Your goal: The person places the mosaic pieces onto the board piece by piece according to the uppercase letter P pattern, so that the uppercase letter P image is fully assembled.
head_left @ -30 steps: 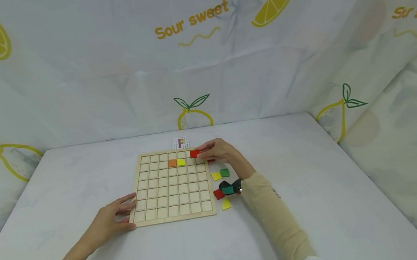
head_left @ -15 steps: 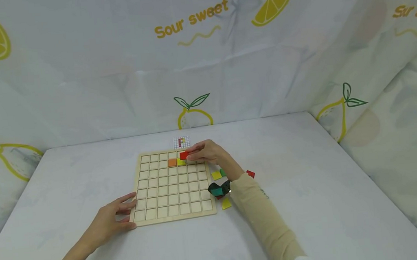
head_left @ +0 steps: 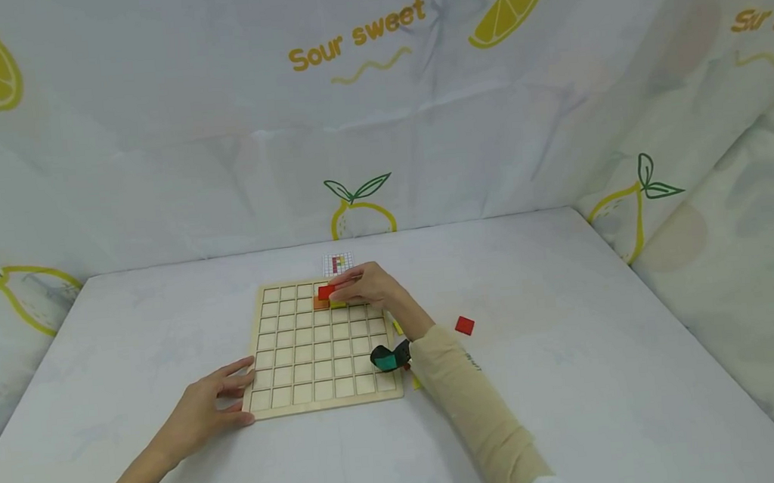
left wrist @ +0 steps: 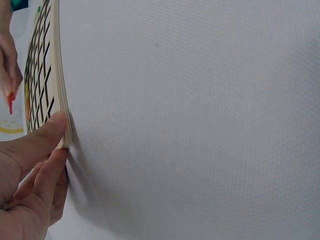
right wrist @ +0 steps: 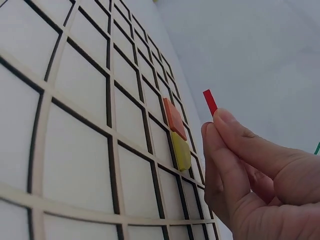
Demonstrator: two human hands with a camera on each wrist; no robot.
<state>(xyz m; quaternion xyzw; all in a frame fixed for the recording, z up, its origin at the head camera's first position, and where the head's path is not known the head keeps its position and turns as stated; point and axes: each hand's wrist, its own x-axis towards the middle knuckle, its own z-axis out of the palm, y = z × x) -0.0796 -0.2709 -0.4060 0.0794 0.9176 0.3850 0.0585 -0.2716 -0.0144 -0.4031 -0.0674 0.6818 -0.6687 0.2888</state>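
Observation:
My right hand [head_left: 375,286] pinches a red square tile [right wrist: 210,101] by one edge, between thumb and index finger. It holds the tile over the far part of a wooden grid board [head_left: 302,371]. Below it, an orange tile [right wrist: 174,118] and a yellow tile [right wrist: 180,151] with one rounded side lie in neighbouring cells. From the head view, the held tile partly covers the orange one. At the board's near left corner is my left hand [head_left: 202,409], its thumb [left wrist: 52,129] on the rim and its fingers along the side.
A small card with a coloured grid pattern [head_left: 338,263] lies just beyond the board. To the right rests a loose red tile [head_left: 465,325]. Yellow tiles beside the board are mostly hidden by my right forearm, which wears a black and teal strap [head_left: 386,360].
My right hand has carried the red tile leftward across the board's far rows, from the right side to over the orange tile. The loose red tile has come into view. My left hand stays put.

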